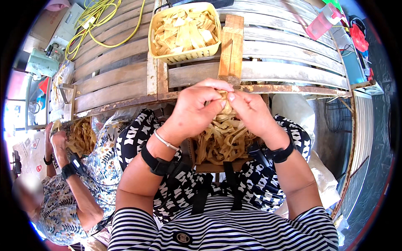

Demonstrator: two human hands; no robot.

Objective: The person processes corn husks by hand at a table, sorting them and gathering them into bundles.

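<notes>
Both my hands are raised over my lap, close together in front of the bench edge. My left hand (pixel 197 104) is closed, thumb and fingers pinching a pale yellow, leathery strip (pixel 226 108). The fingertips of my right hand (pixel 251 109) pinch the same strip from the other side. What kind of material it is, I cannot tell. Below my hands, between my knees, a cardboard box (pixel 209 168) holds a heap of similar tangled yellow-brown strips (pixel 222 144).
On the slatted wooden bench (pixel 289 52) stand a yellow plastic basket (pixel 184 55) of flat strips, a wooden block (pixel 231 50), a pink bottle (pixel 323 23) and a coiled yellow cable (pixel 94 23). At left, a co-worker's hands (pixel 57 136) hold a strip beside another heap (pixel 82 136).
</notes>
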